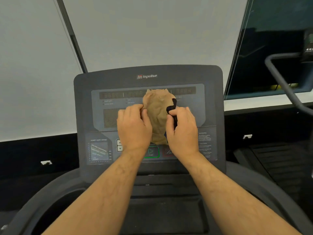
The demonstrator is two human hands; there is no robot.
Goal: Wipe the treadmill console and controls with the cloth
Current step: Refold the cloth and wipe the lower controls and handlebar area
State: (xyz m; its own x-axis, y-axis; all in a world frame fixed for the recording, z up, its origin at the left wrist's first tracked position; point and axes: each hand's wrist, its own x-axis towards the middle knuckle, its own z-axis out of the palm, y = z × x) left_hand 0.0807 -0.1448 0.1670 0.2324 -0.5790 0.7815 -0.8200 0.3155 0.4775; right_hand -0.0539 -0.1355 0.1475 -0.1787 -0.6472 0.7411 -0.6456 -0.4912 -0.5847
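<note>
A dark grey treadmill console (149,77) fills the middle of the view, with a dim number display across its top and buttons along its lower part. A crumpled tan cloth (156,114) with a dark edge is held in front of the console's centre panel. My left hand (133,126) pinches the cloth's left edge. Gripping the right edge, where the dark strip runs, is my right hand (183,129). Both forearms reach up from the bottom of the view. The hands and cloth hide part of the centre display and several buttons.
A green-outlined start button (151,152) shows between my wrists. Curved grey handrails (50,192) flank the console on both sides. A second machine's handlebar (281,78) stands at the right by a glass wall. A white wall lies behind.
</note>
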